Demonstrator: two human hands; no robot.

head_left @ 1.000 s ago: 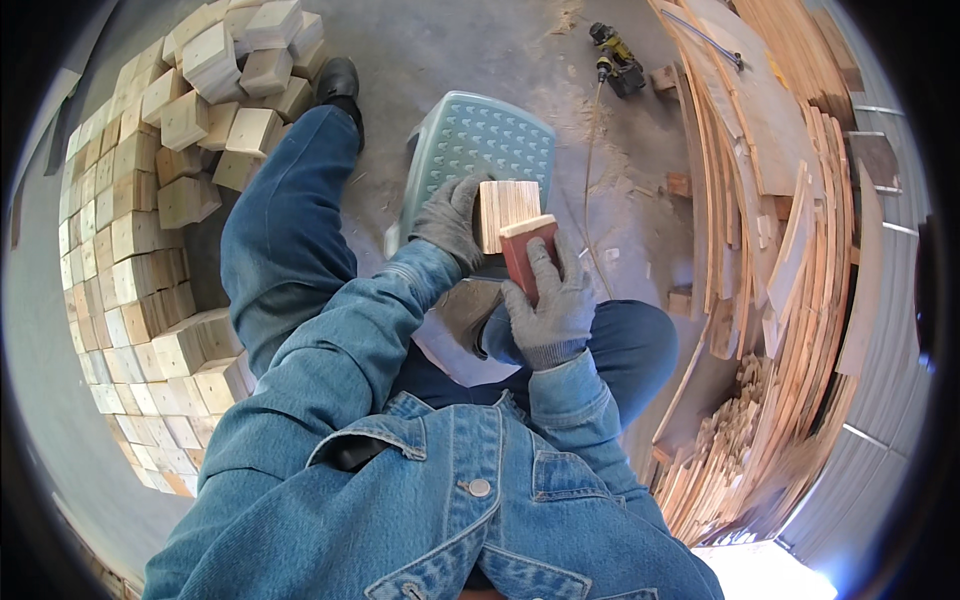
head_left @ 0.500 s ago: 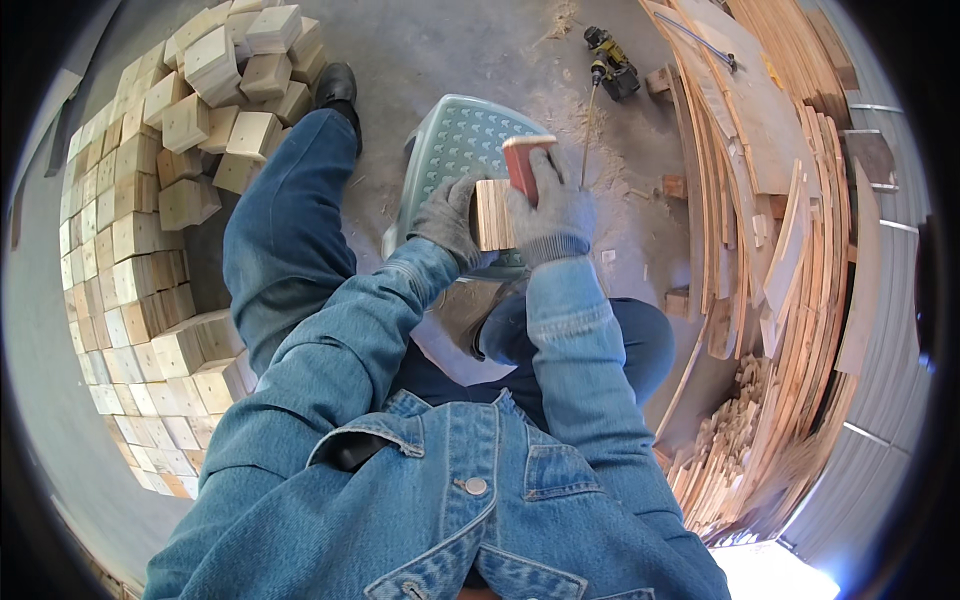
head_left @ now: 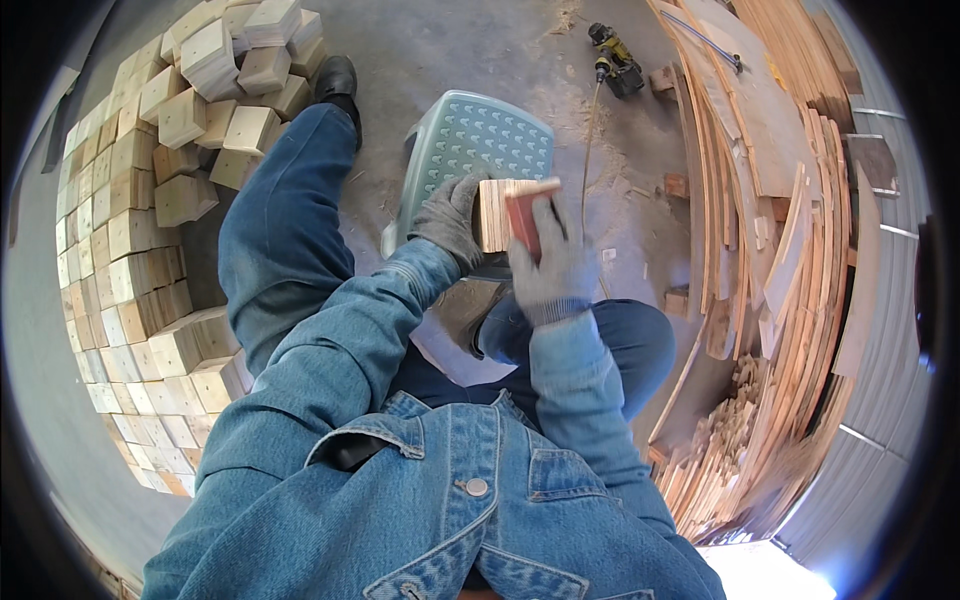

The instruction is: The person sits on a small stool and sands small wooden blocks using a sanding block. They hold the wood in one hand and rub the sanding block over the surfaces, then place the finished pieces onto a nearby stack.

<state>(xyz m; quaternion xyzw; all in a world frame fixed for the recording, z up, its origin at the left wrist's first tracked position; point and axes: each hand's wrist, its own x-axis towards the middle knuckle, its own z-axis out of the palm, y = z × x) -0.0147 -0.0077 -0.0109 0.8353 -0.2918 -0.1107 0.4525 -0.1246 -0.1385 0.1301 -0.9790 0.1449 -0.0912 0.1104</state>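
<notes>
My left hand (head_left: 448,222), in a grey glove, grips a layered wooden block (head_left: 493,214) from its left side, above the stool's near part. My right hand (head_left: 556,262), gloved too and slightly blurred, is closed round a red sanding block (head_left: 523,224) with a pale edge. That sanding block is tilted against the right side of the wooden block. Beneath both hands stands a pale green plastic stool (head_left: 480,130) with a patterned top.
Stacked wooden blocks (head_left: 150,235) fill the left side beside my leg. A yellow-black cordless drill (head_left: 617,62) with a long bit lies on the dusty floor, far right of the stool. Piled boards and strips (head_left: 740,220) run along the right, a metal rod (head_left: 700,38) on top.
My right hand has moved slightly toward me and right, and the red sanding block has shifted down along the wooden block's right side. My left hand stays nearly in place.
</notes>
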